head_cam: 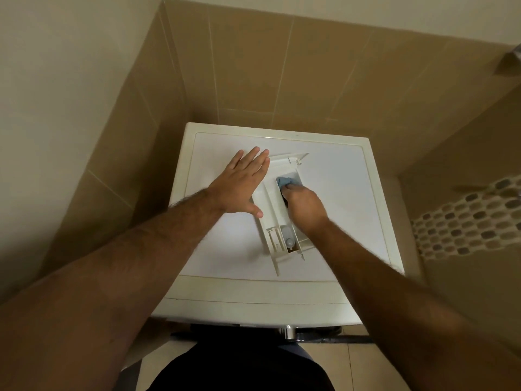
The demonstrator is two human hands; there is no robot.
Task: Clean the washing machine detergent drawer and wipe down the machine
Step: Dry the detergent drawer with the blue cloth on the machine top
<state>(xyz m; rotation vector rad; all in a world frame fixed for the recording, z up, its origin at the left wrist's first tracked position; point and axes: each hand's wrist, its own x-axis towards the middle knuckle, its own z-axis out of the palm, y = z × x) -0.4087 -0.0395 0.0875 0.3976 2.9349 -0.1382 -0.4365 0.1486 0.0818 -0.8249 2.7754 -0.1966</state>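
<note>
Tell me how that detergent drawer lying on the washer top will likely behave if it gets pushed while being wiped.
The detergent drawer looks like thin moulded plastic, so probably stiff but light. On the smooth washing machine top it would likely slide or swivel; the left hand pressed flat at its edge suggests bracing. The right hand works the blue cloth inside it.

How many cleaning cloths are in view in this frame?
1. A blue cloth is pressed by the right hand into a compartment of the detergent drawer, which lies on top of the washing machine. Part of it is hidden under the fingers.
</note>
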